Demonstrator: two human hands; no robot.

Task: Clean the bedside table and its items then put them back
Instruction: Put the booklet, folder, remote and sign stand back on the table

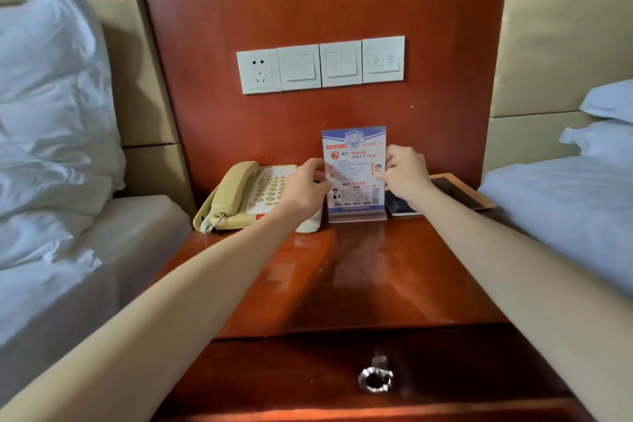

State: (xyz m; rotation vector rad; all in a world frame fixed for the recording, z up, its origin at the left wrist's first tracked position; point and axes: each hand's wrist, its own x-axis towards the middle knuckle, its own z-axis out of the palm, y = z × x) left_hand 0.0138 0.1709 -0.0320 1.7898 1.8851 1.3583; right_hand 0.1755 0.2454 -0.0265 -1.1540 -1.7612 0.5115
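A clear acrylic sign stand (pixel 354 161) with a blue and white printed notice stands upright at the back of the reddish wooden bedside table (pixel 359 277). My left hand (pixel 305 187) grips its left edge and my right hand (pixel 404 169) grips its right edge. A beige telephone (pixel 246 195) sits at the back left. A white remote (pixel 310 224) lies between the phone and the stand, mostly hidden under my left wrist. Behind my right wrist lie a dark booklet (pixel 402 209) and a dark card with an orange border (pixel 459 190).
A row of white wall switches and a socket (pixel 320 65) is set in the wooden panel above. Beds with white linen flank the table, left (pixel 51 181) and right (pixel 565 202). A drawer with a metal knob (pixel 375 377) faces me below the tabletop.
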